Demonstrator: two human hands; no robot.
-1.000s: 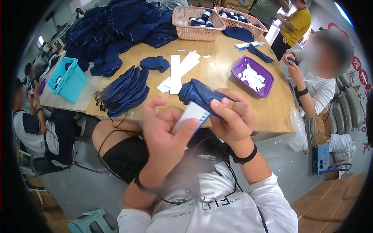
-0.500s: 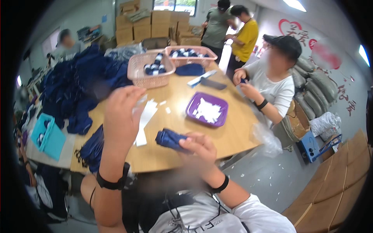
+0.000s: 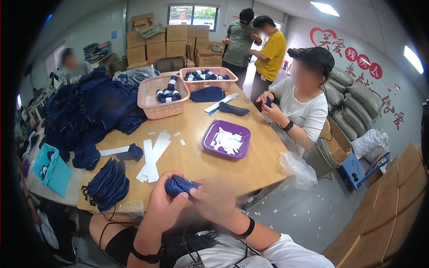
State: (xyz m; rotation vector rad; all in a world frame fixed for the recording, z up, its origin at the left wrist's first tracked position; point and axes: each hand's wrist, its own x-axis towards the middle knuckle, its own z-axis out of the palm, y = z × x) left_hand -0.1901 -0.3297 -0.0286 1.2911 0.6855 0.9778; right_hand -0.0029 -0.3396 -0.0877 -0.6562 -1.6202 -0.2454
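The wooden table point(image 3: 263, 154) carries a purple tray point(image 3: 208, 139), pink baskets point(image 3: 161, 109), white strips point(image 3: 150, 161) and navy cloth point(image 3: 87, 105).

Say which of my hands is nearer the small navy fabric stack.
Left. Your left hand is to the right of the small navy fabric stack; your right hand is farther right.

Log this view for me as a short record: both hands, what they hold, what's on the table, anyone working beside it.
Left hand: closed on the rolled navy cloth
Right hand: blurred in part, gripping the same cloth at its right end
Ahead of hands: white strips, some crossing
Left of strips: navy cloth stack with dark cords
Purple tray: holds white slips
Nearer pink basket: holds banded navy rolls
Right side: seated co-worker, both hands at a small dark item
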